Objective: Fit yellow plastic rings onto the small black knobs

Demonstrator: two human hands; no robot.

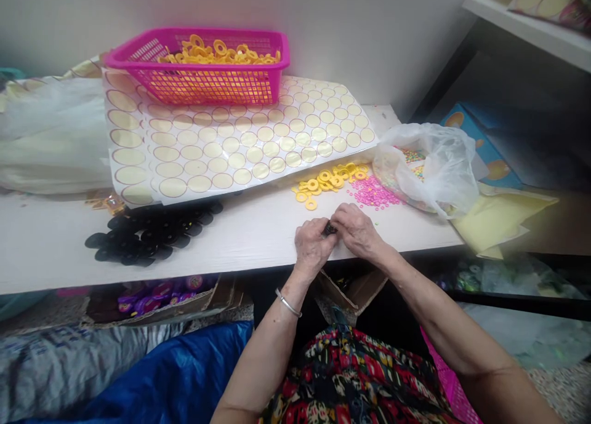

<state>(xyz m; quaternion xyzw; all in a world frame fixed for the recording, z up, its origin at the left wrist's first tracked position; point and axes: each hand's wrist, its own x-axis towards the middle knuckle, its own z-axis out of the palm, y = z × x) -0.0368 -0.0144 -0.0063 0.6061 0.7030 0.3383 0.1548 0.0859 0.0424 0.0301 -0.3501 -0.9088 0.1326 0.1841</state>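
Note:
My left hand (314, 244) and my right hand (356, 228) meet over the front edge of the white table. Both are closed, with their fingers around a small black piece (329, 229); the fingers cover most of it, so its full shape is hidden. Just beyond the hands lies a loose pile of yellow plastic rings (325, 181). Beside it, to the right, small pink beads (373, 192) are heaped. Farther left, several flat, rounded black plastic pieces (148, 233) lie overlapping on the table.
A pink basket (212, 82) of yellow ring pieces stands on sheets of oval stickers (258, 144). To the right are a clear bag (429, 172) of coloured beads and yellow paper (503, 218). A cardboard box (198, 307) with purple items sits below the table, near a blue sack (184, 375).

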